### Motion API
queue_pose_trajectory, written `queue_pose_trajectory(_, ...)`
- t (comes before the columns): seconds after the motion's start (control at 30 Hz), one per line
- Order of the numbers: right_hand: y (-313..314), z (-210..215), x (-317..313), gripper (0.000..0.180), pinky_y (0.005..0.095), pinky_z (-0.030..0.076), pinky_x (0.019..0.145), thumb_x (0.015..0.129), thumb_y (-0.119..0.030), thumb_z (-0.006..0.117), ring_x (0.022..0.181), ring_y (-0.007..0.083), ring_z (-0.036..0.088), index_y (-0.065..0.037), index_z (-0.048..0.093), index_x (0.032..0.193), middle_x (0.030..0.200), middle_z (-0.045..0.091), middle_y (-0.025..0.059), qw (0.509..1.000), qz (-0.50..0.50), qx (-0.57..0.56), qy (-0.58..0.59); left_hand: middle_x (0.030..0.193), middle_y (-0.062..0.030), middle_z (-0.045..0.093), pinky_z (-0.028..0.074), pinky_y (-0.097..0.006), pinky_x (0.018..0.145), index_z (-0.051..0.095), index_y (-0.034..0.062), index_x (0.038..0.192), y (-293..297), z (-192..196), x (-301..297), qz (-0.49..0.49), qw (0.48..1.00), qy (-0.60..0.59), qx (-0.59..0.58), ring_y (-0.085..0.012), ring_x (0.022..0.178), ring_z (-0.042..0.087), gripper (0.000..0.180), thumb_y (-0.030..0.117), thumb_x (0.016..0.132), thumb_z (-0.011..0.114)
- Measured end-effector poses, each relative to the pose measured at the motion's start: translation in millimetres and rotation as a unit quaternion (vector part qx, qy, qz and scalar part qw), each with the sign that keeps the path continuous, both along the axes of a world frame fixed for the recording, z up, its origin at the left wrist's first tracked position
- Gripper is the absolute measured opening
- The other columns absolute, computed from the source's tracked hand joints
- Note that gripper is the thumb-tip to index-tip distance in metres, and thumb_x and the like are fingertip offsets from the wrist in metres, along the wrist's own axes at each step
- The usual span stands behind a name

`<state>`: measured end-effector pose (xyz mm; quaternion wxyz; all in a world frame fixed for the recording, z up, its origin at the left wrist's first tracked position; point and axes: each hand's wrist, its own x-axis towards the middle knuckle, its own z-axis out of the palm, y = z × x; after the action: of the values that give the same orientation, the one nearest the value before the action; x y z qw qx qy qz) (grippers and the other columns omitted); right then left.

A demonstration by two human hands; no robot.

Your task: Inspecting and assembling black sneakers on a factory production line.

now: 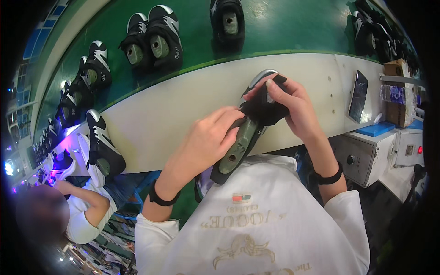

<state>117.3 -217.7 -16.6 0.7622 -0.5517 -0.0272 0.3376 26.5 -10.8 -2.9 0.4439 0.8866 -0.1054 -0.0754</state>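
A black shoe upper on a green shoe last is held between my two hands, its heel end toward my shirt and its silver-edged toe pointing away. My left hand grips the near side of the shoe, fingers bent around the edge of the opening. My right hand pinches the black tongue part near the toe, thumb on top. The fingertips of the left hand are partly hidden behind the upper. Both wrists wear black bands.
A pale work ledge runs across in front of me. Beyond it, a green conveyor carries several black-and-white shoes on lasts. A tablet-like device lies at the right, near a metal control box. Another person works at the left.
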Motion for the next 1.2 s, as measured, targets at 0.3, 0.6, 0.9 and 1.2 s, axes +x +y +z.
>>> queue_pose_trajectory(0.3, 9, -35, 30, 0.026, 0.0349, 0.049, 0.074, 0.096, -0.025, 0.059, 0.082, 0.0218, 0.064, -0.002, 0.071, 0.100, 0.089, 0.069, 0.0132, 0.866, -0.100, -0.277, -0.404, 0.087, -0.0062, 0.056, 0.048, -0.040, 0.061, 0.055, 0.0062, 0.089, 3, 16, 34, -0.128, 0.980, -0.045, 0.148, -0.0294, 0.079, 0.060, 0.034, 0.013, 0.065, 0.078)
queue_pose_trajectory(0.6, 24, -55, 30, 0.031, 0.0441, 0.051, 0.065, 0.091, -0.030, 0.061, 0.074, 0.0335, 0.064, -0.004, 0.070, 0.077, 0.075, 0.066, 0.0137, 0.776, -0.053, -0.452, -0.437, 0.084, -0.0031, 0.054, 0.044, -0.031, 0.057, 0.054, 0.0032, 0.077, 6, 5, 69, -0.219, 0.965, 0.146, 0.002, -0.0178, 0.071, 0.054, 0.020, 0.000, 0.069, 0.072)
queue_pose_trajectory(0.9, 22, -60, 30, 0.031, 0.0444, 0.049, 0.065, 0.093, -0.029, 0.059, 0.072, 0.0375, 0.063, -0.002, 0.069, 0.080, 0.076, 0.066, 0.0162, 0.802, -0.042, -0.432, -0.410, 0.094, -0.0034, 0.057, 0.048, -0.027, 0.071, 0.058, 0.0041, 0.080, 24, -16, 46, -0.131, 0.839, 0.382, -0.364, -0.0102, 0.083, 0.054, 0.013, -0.004, 0.080, 0.068)
queue_pose_trajectory(1.2, 23, -63, 33, 0.033, 0.0466, 0.047, 0.064, 0.093, -0.031, 0.058, 0.071, 0.0391, 0.061, -0.002, 0.068, 0.079, 0.075, 0.064, 0.0168, 0.792, -0.016, -0.455, -0.408, 0.102, -0.0011, 0.056, 0.041, -0.025, 0.063, 0.063, 0.0042, 0.090, 10, 14, 41, -0.184, 0.969, 0.161, -0.026, -0.0097, 0.077, 0.050, 0.013, 0.007, 0.080, 0.071)
